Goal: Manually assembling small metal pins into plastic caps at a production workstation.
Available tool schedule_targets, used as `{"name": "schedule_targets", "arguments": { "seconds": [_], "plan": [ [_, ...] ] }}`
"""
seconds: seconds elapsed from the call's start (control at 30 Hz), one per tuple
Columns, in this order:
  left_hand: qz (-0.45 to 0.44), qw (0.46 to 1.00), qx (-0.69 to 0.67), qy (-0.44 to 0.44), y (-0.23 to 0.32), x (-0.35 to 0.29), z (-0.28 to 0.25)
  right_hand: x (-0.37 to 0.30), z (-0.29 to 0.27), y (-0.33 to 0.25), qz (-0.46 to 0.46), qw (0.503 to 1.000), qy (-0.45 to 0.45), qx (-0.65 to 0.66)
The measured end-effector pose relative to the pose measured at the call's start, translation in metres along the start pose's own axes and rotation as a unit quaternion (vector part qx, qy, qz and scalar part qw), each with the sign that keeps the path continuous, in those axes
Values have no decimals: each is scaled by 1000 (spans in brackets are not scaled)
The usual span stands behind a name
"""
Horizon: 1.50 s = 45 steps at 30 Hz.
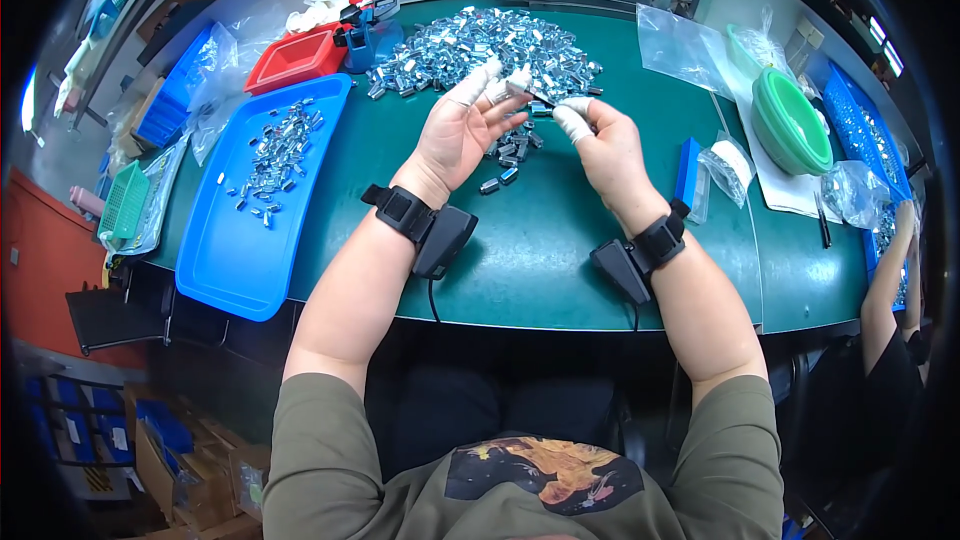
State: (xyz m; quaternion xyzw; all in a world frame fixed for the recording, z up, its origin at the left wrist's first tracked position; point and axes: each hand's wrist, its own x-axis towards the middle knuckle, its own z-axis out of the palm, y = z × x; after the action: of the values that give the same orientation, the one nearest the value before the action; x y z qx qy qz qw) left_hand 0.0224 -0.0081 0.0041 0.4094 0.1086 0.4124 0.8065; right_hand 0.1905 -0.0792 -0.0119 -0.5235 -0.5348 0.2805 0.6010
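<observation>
My left hand (462,135) is raised over the green table, palm turned up, white finger cots on some fingertips. Its thumb and forefinger tips come close together; whatever they hold is too small to make out, and its lower fingers stretch out loosely. Facing it, my right hand (612,150) pinches a thin dark pin-like piece (541,98) that points toward the left fingertips. Behind both hands spreads a large heap of small shiny metal cylinders (490,40). Several more metal cylinders (514,146) lie below and between the hands.
At left, a blue tray (215,260) holds a scatter of metal cylinders. Beyond it are a red tray (295,60) and a blue tool holder (372,45). Green bowls (790,120), plastic bags (728,168) and a black pen (823,222) lie right. Another person's arm (885,275) reaches into a blue bin.
</observation>
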Motion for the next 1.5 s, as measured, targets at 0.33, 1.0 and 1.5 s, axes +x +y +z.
{"name": "schedule_targets", "arguments": {
  "seconds": [0.33, 1.0, 1.5],
  "plan": [
    [7, 999, 34, -14, -4, 1, -4, -2, -2, -5, -41, 997, 25, -58],
    [52, 980, 170, 89, 3, 3, -6, 15, -17, 8, 90, 979, 160, 89],
    [21, 681, 726, -95, -72, 23, 56, 21, -23, 18, 210, 925, 181, 260]
  ]
}}
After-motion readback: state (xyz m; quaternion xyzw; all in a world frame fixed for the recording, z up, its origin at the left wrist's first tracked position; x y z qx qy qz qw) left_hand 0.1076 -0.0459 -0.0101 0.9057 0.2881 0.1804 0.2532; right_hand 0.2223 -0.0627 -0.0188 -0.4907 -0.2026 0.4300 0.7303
